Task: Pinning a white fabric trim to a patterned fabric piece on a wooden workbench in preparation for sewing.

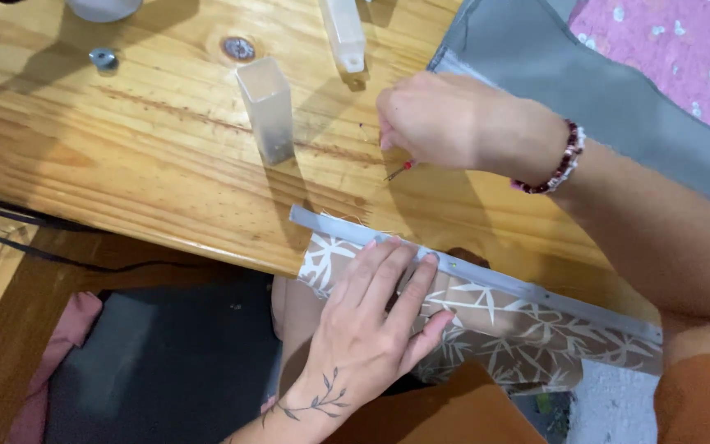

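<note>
Patterned fabric (486, 325), brown with a white bamboo-leaf print, hangs over the near edge of the wooden table (149, 156) in the lower middle to lower right of the frame, its top edge lying under a grey strip (536, 289) that runs diagonally from centre frame down to the right. Left hand (367, 329), entering from the bottom centre with a leaf tattoo on the wrist, lies flat on the fabric, fingers extended and slightly spread, fingertips (388, 244) touching the grey strip; it grips nothing, only presses down. Right hand (433, 119), upper centre, wearing a red and white bead bracelet (559, 164), is closed into a pinch around a thin tool with a red part (400, 170), the tip of which points down and left just above the table surface; the kind of tool cannot be told. Translucent square container (266, 107) stands upright on the table, near and to the left of the right hand. White bottle (345, 37) lies at the top centre edge. Small metal piece (103, 57) rests at upper left. Grey cloth (552, 66) and pink dotted cloth (667, 57) occupy the upper right corner.
</note>
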